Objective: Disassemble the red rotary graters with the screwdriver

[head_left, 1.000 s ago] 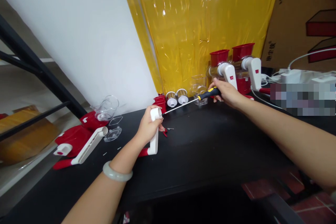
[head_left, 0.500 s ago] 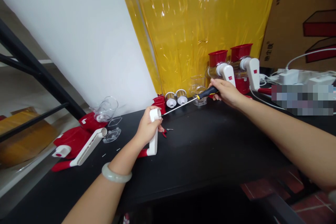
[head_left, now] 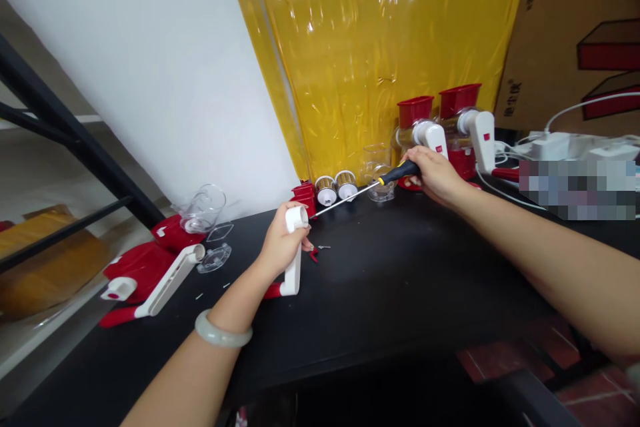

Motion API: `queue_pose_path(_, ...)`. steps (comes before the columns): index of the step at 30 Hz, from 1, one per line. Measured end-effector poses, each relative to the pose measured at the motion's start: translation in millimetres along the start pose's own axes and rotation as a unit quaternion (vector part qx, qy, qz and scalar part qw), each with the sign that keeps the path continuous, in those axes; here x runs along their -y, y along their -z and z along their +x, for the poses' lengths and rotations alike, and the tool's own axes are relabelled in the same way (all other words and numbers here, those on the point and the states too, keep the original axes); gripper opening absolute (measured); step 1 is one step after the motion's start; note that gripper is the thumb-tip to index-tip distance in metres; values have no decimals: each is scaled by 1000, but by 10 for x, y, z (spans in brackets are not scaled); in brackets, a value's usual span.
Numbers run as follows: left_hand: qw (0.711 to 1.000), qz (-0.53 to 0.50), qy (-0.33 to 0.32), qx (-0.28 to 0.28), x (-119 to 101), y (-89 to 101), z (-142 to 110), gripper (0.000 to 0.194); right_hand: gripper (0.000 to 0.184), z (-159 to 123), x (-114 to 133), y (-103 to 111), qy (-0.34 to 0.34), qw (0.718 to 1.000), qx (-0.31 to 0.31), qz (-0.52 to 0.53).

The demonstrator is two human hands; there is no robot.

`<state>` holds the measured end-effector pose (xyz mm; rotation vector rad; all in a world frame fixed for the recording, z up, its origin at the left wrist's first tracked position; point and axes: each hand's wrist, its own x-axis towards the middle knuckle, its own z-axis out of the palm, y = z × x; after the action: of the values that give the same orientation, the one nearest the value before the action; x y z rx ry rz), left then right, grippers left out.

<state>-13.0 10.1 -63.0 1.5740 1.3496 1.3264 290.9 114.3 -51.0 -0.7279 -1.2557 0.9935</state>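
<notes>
My left hand (head_left: 281, 238) is closed around a white crank handle (head_left: 293, 273) with a red grip (head_left: 273, 291), its round socket end pointing up. In my right hand (head_left: 434, 170) is a screwdriver (head_left: 397, 173) with a black and yellow handle. The screwdriver's long shaft slants down to the left, and its tip is close to the side of the crank's socket end; whether it touches cannot be made out. Just right of my left fingers, a small red part (head_left: 313, 255) and small screws (head_left: 325, 247) lie on the black table (head_left: 380, 300).
At left lie red housings (head_left: 143, 267), a second white crank (head_left: 173, 280) and clear plastic parts (head_left: 203, 207). Along the back stand two drum graters (head_left: 336, 188), a clear body (head_left: 381, 177) and two assembled red-and-white grinders (head_left: 463, 123). White cables and chargers (head_left: 553, 145) sit at right.
The screwdriver and my right hand have drawn back slightly up and to the right, so its tip sits a little farther from the socket end. My left hand stays almost still.
</notes>
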Motion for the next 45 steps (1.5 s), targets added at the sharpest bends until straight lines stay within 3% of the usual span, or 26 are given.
queue_pose_path(8, 1000, -1, 3, 10, -16, -14, -13, 44, 16, -15, -46, -11, 9, 1000, 21, -20)
queue_pose_path(37, 1000, 8, -3, 18, -45, -26, -29, 42, 22, -20, -28, -38, 39, 999, -13, -5)
queue_pose_path(45, 1000, 4, 3, 11, -66, -30, -34, 44, 17, -18, -25, -20, 26, 1000, -12, -9)
